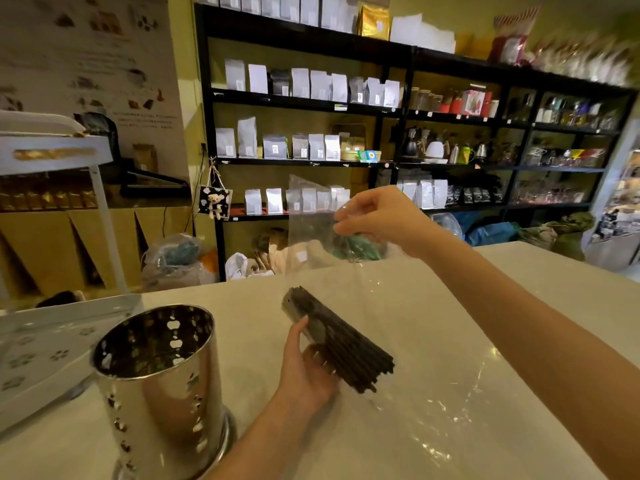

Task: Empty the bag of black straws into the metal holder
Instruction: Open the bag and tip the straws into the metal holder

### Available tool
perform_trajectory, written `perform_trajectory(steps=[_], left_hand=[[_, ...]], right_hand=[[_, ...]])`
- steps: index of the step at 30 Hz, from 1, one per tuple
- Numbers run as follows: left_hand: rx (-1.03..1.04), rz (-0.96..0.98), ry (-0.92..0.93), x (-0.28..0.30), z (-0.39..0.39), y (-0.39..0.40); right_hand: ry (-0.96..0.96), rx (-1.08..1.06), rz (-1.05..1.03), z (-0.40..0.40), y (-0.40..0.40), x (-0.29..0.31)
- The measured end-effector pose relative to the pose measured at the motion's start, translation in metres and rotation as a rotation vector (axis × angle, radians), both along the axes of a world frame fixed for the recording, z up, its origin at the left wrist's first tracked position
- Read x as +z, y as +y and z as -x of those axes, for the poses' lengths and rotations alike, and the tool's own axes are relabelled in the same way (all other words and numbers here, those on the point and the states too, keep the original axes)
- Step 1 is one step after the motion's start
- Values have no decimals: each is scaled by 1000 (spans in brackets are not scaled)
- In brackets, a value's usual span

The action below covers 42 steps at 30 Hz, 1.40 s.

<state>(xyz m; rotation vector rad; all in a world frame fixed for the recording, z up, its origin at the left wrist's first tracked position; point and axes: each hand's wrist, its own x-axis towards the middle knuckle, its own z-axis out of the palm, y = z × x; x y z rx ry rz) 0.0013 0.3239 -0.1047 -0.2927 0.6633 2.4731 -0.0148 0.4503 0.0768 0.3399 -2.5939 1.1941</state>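
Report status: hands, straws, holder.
Left hand grips black straws through the clear bag. Right hand pinches bag top, lifted. Metal holder upright, apparently no straws inside. Path unobstructed.

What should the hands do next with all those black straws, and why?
Probably carry the bundle over to the metal holder and tip it in. The left hand grips the black straws lying tilted above the table, the right hand holds the clear bag up, and the holder stands upright, open-topped, to the left, apparently with no straws in it.
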Motion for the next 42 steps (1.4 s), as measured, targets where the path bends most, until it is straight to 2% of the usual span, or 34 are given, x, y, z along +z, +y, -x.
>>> perform_trajectory(steps=[3,6,9,15,21,25,29,31,35,42], left_hand=[[-2,-51,17,1,-1,1],[-3,-51,46,3,-3,1],[12,-41,57,0,-5,2],[-7,-116,78,4,-18,9],[19,-297,212,56,-23,3],[46,-70,240,111,-30,-22],[162,138,264,142,-40,-64],[199,200,293,152,-45,-86],[282,325,305,165,-43,-130],[337,519,347,161,-12,-192]], right_hand=[[-10,-17,-100,-2,4,7],[24,-23,-57,-2,4,11],[3,-24,-111,-3,2,14],[22,-7,68,0,4,21],[53,-52,382,6,8,47],[79,-82,382,12,2,73],[83,-11,296,12,-12,91],[89,34,259,11,-22,95],[21,80,324,19,-49,101],[-75,160,395,42,-97,84]])
